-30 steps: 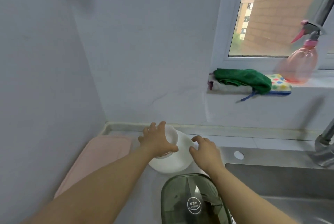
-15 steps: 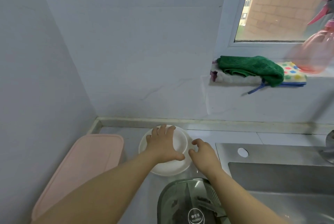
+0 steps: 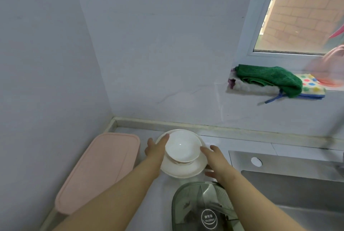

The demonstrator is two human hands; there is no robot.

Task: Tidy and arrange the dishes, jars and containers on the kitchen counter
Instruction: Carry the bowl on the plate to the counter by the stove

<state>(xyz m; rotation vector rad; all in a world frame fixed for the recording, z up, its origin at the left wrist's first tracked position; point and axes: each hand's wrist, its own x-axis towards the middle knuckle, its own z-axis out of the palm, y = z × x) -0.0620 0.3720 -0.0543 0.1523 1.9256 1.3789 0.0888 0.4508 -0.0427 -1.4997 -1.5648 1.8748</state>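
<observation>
A small white bowl (image 3: 183,147) stands upright on a white plate (image 3: 183,172) on the counter near the back wall. My left hand (image 3: 157,148) lies along the left side of the bowl and plate, fingers straight, fingertips at the bowl's rim. On the other side, my right hand (image 3: 216,160) rests at the plate's right edge with fingers stretched toward the bowl and its thumb low by the plate's rim. Neither hand is curled round anything.
A pink lidded container (image 3: 100,171) sits left of the plate against the side wall. A smoky green lidded container (image 3: 204,206) is just in front. The steel sink (image 3: 290,184) lies to the right. Folded cloths (image 3: 270,79) and a pink spray bottle (image 3: 333,66) are on the windowsill.
My left hand has slid off the top of the bowl to its left side, uncovering the bowl. My right hand stays at the plate's right edge.
</observation>
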